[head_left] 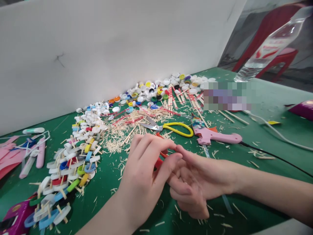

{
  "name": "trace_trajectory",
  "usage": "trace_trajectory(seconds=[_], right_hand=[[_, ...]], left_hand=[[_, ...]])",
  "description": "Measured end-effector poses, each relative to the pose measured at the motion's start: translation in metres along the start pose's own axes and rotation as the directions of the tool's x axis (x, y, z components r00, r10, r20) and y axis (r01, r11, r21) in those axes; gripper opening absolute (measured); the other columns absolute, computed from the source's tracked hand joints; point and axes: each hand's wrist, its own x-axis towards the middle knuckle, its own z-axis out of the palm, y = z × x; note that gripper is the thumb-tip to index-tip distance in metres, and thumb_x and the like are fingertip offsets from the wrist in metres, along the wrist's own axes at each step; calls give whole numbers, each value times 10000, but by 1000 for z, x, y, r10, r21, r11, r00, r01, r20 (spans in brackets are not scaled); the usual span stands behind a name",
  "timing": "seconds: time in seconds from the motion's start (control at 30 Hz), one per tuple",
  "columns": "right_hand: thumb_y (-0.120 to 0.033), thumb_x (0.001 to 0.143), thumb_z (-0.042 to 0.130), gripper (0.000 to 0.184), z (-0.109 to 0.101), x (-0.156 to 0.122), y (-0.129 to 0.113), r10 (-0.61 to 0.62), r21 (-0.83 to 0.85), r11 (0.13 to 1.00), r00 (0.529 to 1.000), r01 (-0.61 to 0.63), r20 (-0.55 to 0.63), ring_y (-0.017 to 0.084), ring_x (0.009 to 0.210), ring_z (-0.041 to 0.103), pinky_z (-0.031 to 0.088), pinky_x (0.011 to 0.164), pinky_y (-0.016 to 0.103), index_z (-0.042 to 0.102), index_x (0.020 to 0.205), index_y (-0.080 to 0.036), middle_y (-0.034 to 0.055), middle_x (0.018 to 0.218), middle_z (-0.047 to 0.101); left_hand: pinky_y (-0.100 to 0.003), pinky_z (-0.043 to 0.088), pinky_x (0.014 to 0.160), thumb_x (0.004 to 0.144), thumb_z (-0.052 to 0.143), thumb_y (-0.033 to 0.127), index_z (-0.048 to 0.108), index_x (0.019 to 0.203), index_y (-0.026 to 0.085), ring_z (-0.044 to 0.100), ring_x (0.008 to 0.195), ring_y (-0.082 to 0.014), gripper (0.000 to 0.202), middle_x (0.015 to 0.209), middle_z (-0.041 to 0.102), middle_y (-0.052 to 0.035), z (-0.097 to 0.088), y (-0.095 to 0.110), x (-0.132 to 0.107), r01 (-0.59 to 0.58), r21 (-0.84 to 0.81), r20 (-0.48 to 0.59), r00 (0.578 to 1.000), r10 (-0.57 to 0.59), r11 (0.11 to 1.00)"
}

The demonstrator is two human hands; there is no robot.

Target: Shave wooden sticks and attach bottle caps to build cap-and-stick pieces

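Observation:
My left hand [146, 173] and my right hand [193, 176] meet low in the middle of the view, fingertips pressed together. The fingers of both are closed in a pinch, and whatever sits between them is mostly hidden. A red-orange piece [158, 162] shows through the gap behind my left fingers; I cannot tell if it is held. Just beyond the hands lie scissors with yellow handles [179, 128], blades pointing left. To their right rests a pink hot glue gun [216, 135] on its side, its black cord running right.
Bottle caps with short sticks through them [70, 163] line the left. Loose caps [151, 91] are heaped along the white board [110, 49]. Wood shavings [114, 133] and chopsticks [230, 116] litter the green table [281, 130]. A clear water bottle [269, 49] stands back right.

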Motion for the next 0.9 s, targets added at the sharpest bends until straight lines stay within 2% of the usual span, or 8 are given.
trace_trajectory(seconds=[0.2,0.43,0.6,0.77,0.9], right_hand=[[-813,831,185,698,0,1,-2,18,-19,1000,999,-17,47,77,473,194,129,442,253,451,704,-180,-69,582,285],[-805,843,218,678,-2,0,0,43,-61,997,999,-44,-12,78,493,149,104,468,272,439,698,-180,-72,598,265],[-807,827,300,649,-5,0,0,90,-69,993,996,-92,-29,77,497,166,106,482,271,442,734,-182,-76,601,279],[-826,822,237,676,-5,0,2,84,-92,992,995,-88,-45,80,495,149,105,482,275,435,725,-187,-76,584,276],[-824,822,257,663,-7,1,2,110,-86,990,992,-115,-53,81,493,179,121,476,269,430,730,-191,-74,589,269]], left_hand=[[-315,458,748,928,535,219,580,954,249,544,860,-153,59,859,636,6,1,0,-1,-12,8,-35,999,12,1000],[-297,436,677,907,534,160,537,832,217,521,746,-135,94,764,604,12,0,5,0,-50,20,-64,997,51,999],[-283,429,631,907,502,144,510,802,212,505,705,-121,126,734,571,14,1,4,2,-39,-17,-30,999,38,999],[-293,427,615,909,491,156,491,789,220,503,715,-133,136,741,564,6,2,1,0,-24,-31,-1,1000,24,999],[-290,422,612,909,484,155,483,789,217,499,721,-130,134,744,559,8,3,-1,-2,-27,-24,-12,1000,26,999]])
